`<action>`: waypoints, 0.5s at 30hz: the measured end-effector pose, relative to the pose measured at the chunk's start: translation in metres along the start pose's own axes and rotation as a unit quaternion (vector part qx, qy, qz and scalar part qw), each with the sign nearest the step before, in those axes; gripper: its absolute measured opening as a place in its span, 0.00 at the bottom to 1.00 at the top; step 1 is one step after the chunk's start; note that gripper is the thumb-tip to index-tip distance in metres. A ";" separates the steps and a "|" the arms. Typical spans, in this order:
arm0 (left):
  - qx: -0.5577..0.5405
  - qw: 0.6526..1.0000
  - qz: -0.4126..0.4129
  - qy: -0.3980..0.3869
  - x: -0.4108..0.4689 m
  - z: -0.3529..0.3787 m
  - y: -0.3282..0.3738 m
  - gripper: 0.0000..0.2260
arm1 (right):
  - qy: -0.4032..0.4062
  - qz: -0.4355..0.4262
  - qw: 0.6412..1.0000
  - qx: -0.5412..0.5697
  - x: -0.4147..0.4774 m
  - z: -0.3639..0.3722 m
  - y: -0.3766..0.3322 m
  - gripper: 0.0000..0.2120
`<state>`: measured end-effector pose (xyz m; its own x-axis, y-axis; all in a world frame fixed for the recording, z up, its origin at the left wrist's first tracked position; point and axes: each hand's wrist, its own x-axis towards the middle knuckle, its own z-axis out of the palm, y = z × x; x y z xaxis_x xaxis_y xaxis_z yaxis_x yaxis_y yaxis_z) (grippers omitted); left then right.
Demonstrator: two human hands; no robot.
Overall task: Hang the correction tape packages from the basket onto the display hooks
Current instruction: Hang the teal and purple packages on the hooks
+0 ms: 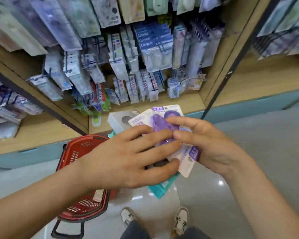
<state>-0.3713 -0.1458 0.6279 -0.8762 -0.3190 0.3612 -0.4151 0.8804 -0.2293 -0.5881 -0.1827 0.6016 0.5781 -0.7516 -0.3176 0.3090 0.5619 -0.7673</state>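
Both hands hold a fanned stack of correction tape packages in front of me. My left hand [128,157] lies over the stack, its fingers curled round it with the thumb underneath. My right hand [202,144] pinches a purple correction tape package [164,121] at the top of the stack. A grey package [121,119] and a teal one [160,188] stick out of the stack. The red basket [79,152] stands on the floor below my left forearm. Display hooks [97,63] filled with hanging packages cover the shelf bay ahead.
A wooden shelf base [179,104] runs under the hooks, with upright wooden dividers [219,69] on both sides. Neighbouring bays also hold hanging goods. My two shoes [181,219] stand on the glossy floor below the hands.
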 end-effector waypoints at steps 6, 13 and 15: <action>0.020 0.999 0.033 0.033 0.074 0.010 -0.004 0.08 | 0.047 -0.082 0.993 0.076 -0.031 -0.050 -0.032 0.36; 0.029 0.996 0.059 0.057 0.121 0.028 -0.038 0.09 | 0.115 -0.163 0.971 0.130 -0.020 -0.083 -0.065 0.35; 0.002 0.996 0.036 0.087 0.125 0.039 -0.052 0.08 | 0.142 -0.184 0.962 0.141 -0.011 -0.097 -0.076 0.34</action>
<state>-0.4687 -0.2450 0.6497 -0.8480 -0.1891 0.4951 -0.3544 0.8969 -0.2644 -0.6910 -0.2506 0.6097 0.1726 -0.9592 -0.2241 0.6694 0.2811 -0.6876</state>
